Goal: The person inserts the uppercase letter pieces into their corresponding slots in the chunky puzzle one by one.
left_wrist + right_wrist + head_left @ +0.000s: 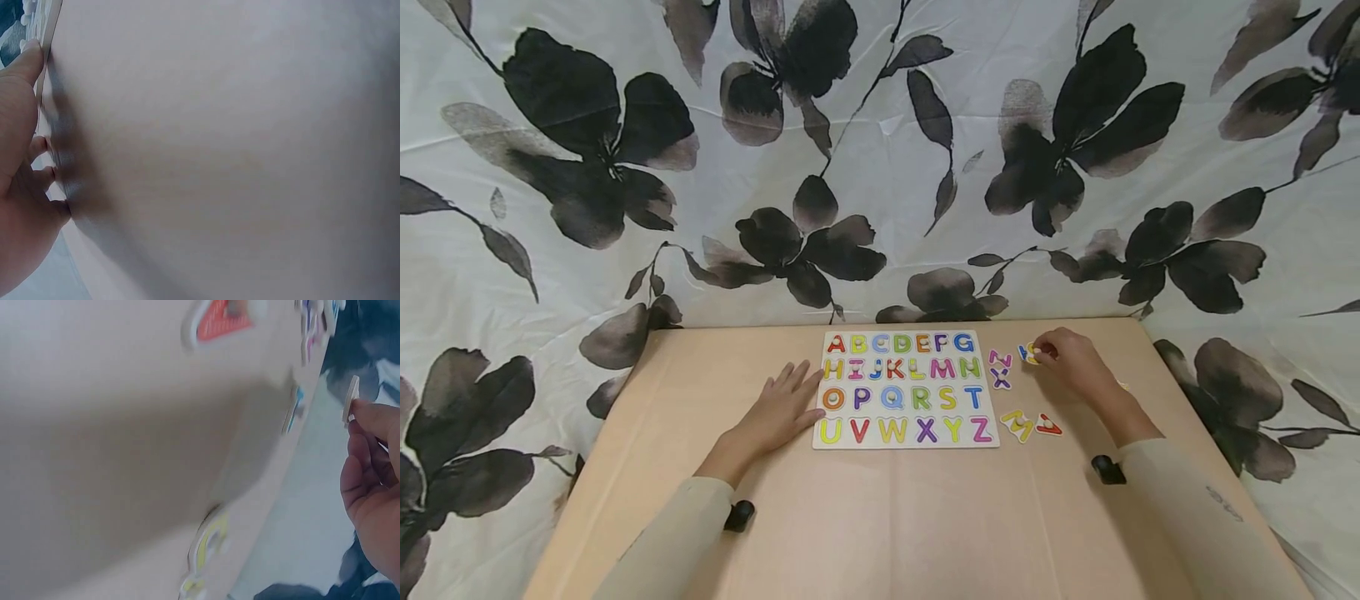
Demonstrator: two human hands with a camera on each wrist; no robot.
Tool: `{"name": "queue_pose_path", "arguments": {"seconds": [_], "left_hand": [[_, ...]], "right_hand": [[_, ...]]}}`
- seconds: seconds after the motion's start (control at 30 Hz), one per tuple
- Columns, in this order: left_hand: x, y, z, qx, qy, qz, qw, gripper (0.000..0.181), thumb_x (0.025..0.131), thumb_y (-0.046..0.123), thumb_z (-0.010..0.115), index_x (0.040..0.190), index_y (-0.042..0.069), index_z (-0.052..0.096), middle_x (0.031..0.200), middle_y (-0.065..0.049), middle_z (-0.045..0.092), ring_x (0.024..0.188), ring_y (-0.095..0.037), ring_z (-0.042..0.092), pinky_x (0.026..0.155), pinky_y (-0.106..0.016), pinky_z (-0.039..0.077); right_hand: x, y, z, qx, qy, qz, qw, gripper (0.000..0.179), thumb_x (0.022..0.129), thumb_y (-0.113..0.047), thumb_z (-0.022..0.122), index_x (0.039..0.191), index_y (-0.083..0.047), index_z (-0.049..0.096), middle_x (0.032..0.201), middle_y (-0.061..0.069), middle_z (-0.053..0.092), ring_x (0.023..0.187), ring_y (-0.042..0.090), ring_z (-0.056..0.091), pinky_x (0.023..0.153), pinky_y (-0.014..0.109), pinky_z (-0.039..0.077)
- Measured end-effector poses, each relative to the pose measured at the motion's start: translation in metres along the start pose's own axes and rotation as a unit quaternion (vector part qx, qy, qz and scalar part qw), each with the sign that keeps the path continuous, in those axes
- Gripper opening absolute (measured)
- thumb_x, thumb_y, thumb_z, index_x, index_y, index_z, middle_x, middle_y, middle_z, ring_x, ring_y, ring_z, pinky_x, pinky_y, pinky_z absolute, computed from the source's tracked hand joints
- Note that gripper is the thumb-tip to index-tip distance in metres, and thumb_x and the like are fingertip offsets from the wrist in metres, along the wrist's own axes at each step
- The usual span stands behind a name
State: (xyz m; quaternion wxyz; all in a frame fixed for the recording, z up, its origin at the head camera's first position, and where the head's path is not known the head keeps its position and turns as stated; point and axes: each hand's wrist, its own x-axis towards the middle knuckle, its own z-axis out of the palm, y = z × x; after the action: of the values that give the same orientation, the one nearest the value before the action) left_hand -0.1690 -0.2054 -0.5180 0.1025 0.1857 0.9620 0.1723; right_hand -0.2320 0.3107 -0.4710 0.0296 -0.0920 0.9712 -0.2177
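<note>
A white alphabet board point(906, 414) with coloured letters in four rows lies on the table. My left hand point(782, 404) rests at its left edge, fingers spread and straight, with the thumb point(28, 62) touching the edge. Over to the right of the board, my right hand point(1075, 362) pinches a small letter piece point(351, 401) between thumb and fingers. It is seen edge-on in the right wrist view and partly hidden by fingers in the head view, so its letter is unclear. A blue letter piece point(292, 407) lies on the table below that hand.
Loose pieces lie right of the board: a pink one point(1000, 358), a purple X point(1000, 378), a yellow M-like one point(1017, 425) and a red triangular one point(1048, 425). Yellow lettering point(212, 540) shows near my right wrist. Floral cloth point(925, 275) hangs behind the table point(887, 525).
</note>
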Motion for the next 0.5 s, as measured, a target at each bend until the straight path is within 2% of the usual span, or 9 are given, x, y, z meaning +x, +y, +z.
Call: {"name": "queue_pose_path", "arguments": {"seconds": [0.13, 0.37, 0.5], "left_hand": [[0.001, 0.001, -0.001, 0.002, 0.001, 0.002, 1.0, 0.074, 0.102, 0.049, 0.059, 0.163, 0.015, 0.034, 0.171, -0.019, 0.021, 0.158, -0.047, 0.016, 0.123, -0.072, 0.017], [0.001, -0.001, 0.001, 0.004, -0.001, 0.003, 1.0, 0.074, 0.102, 0.05, 0.059, 0.163, 0.016, 0.033, 0.171, -0.019, 0.021, 0.158, -0.047, 0.015, 0.122, -0.072, 0.017], [0.002, -0.002, 0.003, 0.002, -0.005, -0.002, 1.0, 0.075, 0.102, 0.052, 0.058, 0.164, 0.017, 0.032, 0.172, -0.018, 0.02, 0.158, -0.046, 0.014, 0.123, -0.072, 0.016]], "right_hand": [[-0.004, -0.015, 0.007, 0.004, -0.009, -0.025, 0.9996, 0.015, 0.095, -0.008, 0.073, 0.107, 0.002, 0.073, 0.102, 0.016, 0.067, 0.09, 0.028, 0.064, 0.082, 0.045, 0.057], [-0.011, -0.043, 0.028, 0.003, -0.047, -0.036, 0.9982, 0.016, 0.096, -0.012, 0.073, 0.109, -0.003, 0.073, 0.1, 0.008, 0.066, 0.089, 0.021, 0.06, 0.081, 0.036, 0.056], [-0.013, -0.061, 0.038, -0.002, -0.054, -0.067, 0.9963, 0.014, 0.095, -0.013, 0.075, 0.106, -0.006, 0.074, 0.096, 0.004, 0.065, 0.088, 0.019, 0.057, 0.08, 0.034, 0.056]]}}
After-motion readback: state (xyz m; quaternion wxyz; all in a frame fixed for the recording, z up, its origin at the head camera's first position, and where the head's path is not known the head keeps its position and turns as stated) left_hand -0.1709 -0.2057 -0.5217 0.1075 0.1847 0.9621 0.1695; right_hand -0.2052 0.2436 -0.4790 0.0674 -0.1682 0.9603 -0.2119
